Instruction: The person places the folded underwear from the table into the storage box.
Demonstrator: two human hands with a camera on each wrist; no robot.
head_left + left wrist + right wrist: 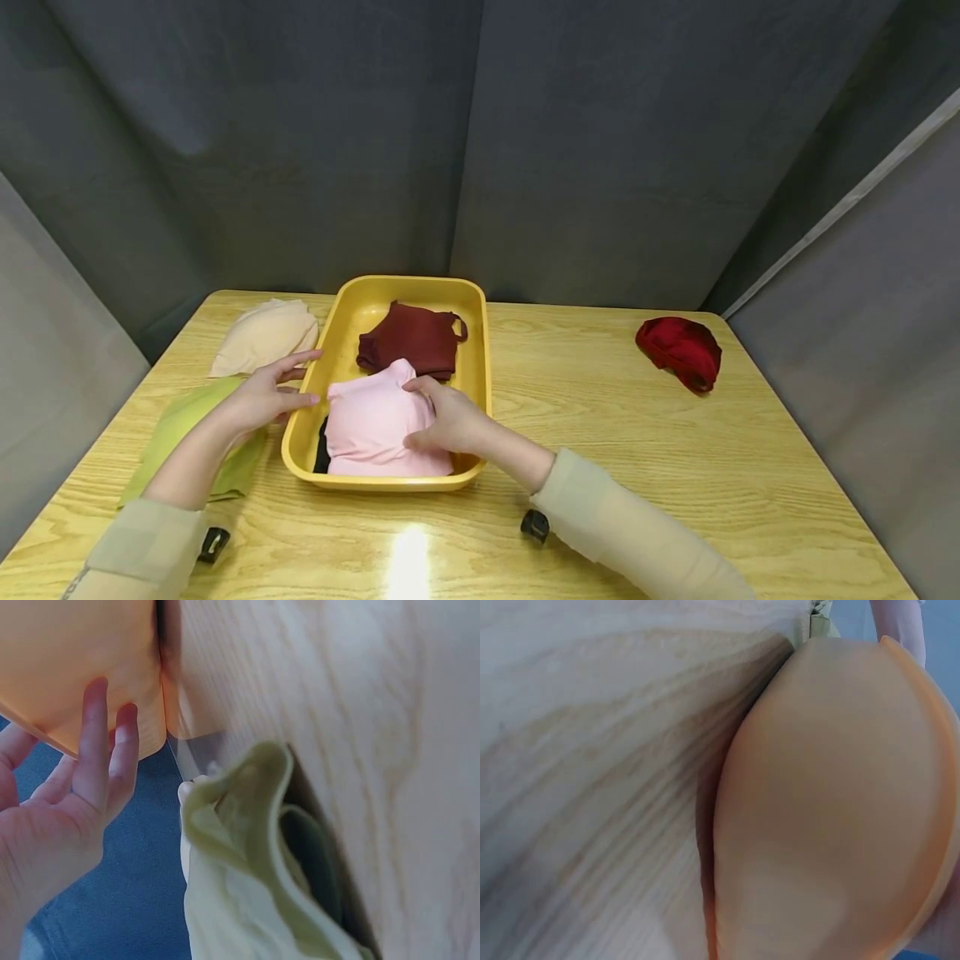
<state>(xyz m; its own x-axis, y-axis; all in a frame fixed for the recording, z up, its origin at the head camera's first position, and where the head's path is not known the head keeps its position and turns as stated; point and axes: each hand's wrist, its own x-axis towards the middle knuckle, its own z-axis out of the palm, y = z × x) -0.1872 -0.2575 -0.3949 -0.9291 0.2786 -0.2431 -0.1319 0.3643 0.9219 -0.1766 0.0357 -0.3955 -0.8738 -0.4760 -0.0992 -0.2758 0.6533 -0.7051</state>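
Note:
A folded pink top (371, 425) lies in the near half of a yellow plastic bin (480, 367). My right hand (453, 421) rests on its right side, thumb and fingers spread apart over the cloth. Behind it in the bin is a folded maroon top (416, 337) with a strap loop. Something black (322, 450) shows under the pink top's left edge. At the bin's left side is my left hand (262, 400), fingers extended; in the left wrist view its fingertips (95, 694) are at the outer wall. The right wrist view hides the right hand behind the bin.
Left of the bin lie a cream garment (266, 333) and a lime-green garment (176, 425), the green one beneath my left forearm. A crumpled red garment (681, 352) sits at the wooden table's (675, 467) far right. Grey curtains (585, 150) stand behind the table.

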